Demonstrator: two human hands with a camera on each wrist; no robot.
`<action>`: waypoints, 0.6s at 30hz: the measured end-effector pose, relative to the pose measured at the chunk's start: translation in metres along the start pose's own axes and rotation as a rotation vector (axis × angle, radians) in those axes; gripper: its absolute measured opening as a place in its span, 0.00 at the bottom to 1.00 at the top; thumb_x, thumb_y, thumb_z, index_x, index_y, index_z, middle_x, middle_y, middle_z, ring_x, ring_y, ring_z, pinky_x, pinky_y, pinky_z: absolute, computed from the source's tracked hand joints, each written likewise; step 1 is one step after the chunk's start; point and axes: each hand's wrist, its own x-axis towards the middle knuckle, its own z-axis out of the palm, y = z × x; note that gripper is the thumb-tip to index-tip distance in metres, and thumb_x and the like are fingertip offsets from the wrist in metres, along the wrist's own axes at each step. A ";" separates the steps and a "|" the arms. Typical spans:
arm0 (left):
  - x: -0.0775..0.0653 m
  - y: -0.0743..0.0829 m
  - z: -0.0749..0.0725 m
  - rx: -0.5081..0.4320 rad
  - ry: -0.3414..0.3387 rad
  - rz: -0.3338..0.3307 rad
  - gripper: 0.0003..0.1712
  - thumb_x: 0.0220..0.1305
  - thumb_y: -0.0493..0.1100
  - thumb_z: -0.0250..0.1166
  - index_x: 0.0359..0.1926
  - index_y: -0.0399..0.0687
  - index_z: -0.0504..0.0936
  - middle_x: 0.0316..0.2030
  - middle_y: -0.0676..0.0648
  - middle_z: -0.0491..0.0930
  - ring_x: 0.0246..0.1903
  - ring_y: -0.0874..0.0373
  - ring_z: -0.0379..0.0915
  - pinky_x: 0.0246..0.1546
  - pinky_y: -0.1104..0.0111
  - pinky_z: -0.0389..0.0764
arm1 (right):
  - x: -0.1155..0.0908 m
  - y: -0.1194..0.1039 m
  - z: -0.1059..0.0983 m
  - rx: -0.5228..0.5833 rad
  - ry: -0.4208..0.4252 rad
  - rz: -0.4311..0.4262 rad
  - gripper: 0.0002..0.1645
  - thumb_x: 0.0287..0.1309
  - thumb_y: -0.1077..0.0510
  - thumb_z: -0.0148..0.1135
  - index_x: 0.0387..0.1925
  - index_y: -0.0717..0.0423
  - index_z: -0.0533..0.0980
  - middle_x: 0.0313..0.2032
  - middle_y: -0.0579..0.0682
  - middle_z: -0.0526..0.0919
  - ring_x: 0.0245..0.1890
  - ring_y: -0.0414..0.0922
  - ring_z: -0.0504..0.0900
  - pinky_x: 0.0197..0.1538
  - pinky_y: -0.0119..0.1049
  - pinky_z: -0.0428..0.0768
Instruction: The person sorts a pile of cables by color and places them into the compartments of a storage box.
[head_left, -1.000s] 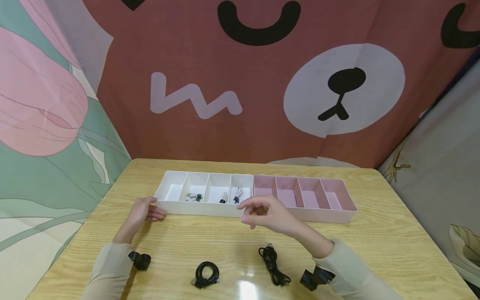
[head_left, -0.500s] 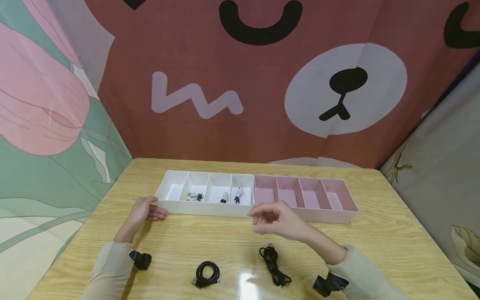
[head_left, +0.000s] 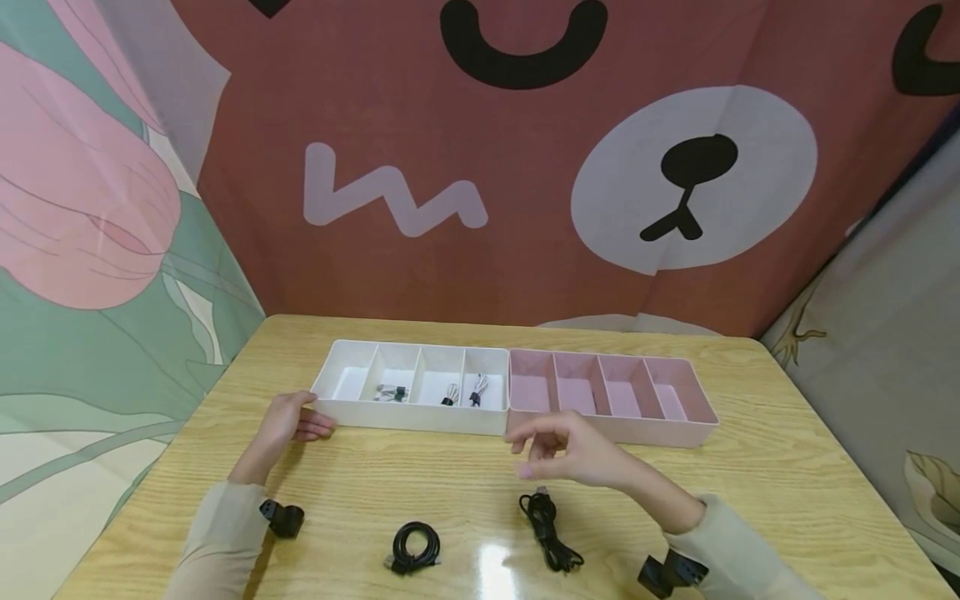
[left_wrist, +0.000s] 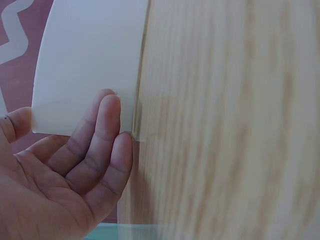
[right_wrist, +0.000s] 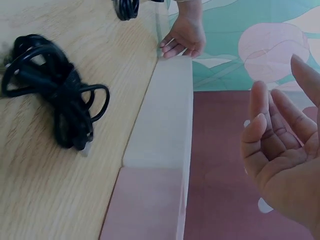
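My left hand (head_left: 291, 421) rests against the left front corner of a white divided box (head_left: 420, 418); in the left wrist view its fingers (left_wrist: 107, 127) lie along the box's outer face. My right hand (head_left: 573, 450) hovers in front of a pink divided box (head_left: 645, 432), fingers loosely bent with nothing between them. On the table below it lies a bundled black cable (head_left: 551, 532) with a metal plug. A coiled black cable (head_left: 415, 548) sits to the left of that. White cables (head_left: 477, 390) with dark ties occupy compartments of the white box.
Both boxes stand end to end on a wooden table (head_left: 765, 467), toward its back edge. Behind rises a printed cloth backdrop (head_left: 525, 283), with more cloth at the sides. Each wrist carries a small black camera (head_left: 285, 519).
My right hand has moved right and slightly toward me, away from the white box's front, and its fingers have spread a little. The left hand stays at the white box's corner.
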 end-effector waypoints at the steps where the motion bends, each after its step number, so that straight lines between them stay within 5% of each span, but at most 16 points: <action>1: 0.000 0.000 0.000 0.002 0.002 0.001 0.25 0.67 0.41 0.36 0.48 0.17 0.65 0.21 0.45 0.82 0.22 0.56 0.80 0.26 0.66 0.80 | -0.001 0.002 -0.001 0.003 -0.009 0.001 0.21 0.50 0.62 0.65 0.47 0.66 0.75 0.36 0.53 0.79 0.25 0.36 0.77 0.27 0.31 0.76; 14: 0.001 -0.002 0.000 0.007 0.001 0.011 0.25 0.68 0.40 0.36 0.47 0.17 0.66 0.22 0.44 0.82 0.22 0.55 0.80 0.27 0.65 0.80 | -0.014 0.019 -0.005 0.034 -0.098 -0.058 0.24 0.48 0.64 0.66 0.49 0.67 0.73 0.23 0.53 0.79 0.22 0.32 0.73 0.23 0.28 0.72; 18: 0.001 -0.002 0.000 0.008 0.002 0.008 0.25 0.68 0.41 0.36 0.47 0.18 0.66 0.22 0.44 0.82 0.22 0.55 0.80 0.27 0.64 0.80 | -0.019 0.026 -0.004 0.023 -0.109 -0.069 0.25 0.48 0.64 0.66 0.50 0.66 0.72 0.35 0.58 0.79 0.22 0.33 0.74 0.23 0.28 0.72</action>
